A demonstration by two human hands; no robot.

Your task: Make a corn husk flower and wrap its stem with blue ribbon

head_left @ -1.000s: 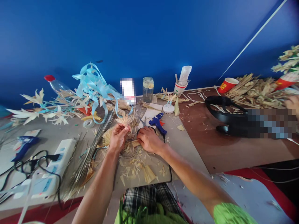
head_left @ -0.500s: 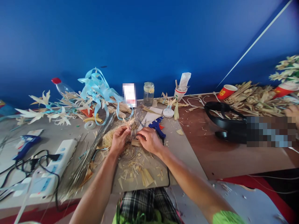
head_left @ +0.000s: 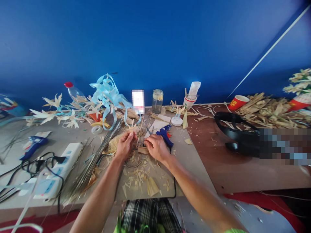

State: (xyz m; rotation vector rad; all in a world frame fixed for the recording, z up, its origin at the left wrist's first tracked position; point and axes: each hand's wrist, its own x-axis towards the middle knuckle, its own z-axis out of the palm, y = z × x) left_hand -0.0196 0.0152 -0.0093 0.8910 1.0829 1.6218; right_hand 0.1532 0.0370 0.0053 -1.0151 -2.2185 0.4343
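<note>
My left hand (head_left: 125, 145) pinches a small pale corn-husk flower (head_left: 132, 128) between thumb and fingertips, petals pointing up. Close by on the right, my right hand (head_left: 156, 147) is closed around what look like scissors; a grey blade (head_left: 148, 130) sticks out past the fingers, and the handles are mostly hidden. Between the hands lies a brown block (head_left: 143, 149). Behind my left hand is a clump of pale fibre (head_left: 113, 144). Just beyond my right hand rests a blue glue gun (head_left: 165, 134), next to white paper (head_left: 159, 124). Husk scraps (head_left: 152, 186) litter the board below.
Left of my forearm lie a bundle of thin wires (head_left: 97, 158), a power strip (head_left: 62, 171) with black cables and another blue glue gun (head_left: 34, 147). Along the wall stand a glass jar (head_left: 157, 101) and a paper cup (head_left: 189, 102). Dried husks (head_left: 262, 108) are piled right.
The view has shifted slightly, so most things appear lower. Both hands keep nearly the same place and grip, with the flower still in my left. Another person's hand at the right edge has mostly gone from view.
</note>
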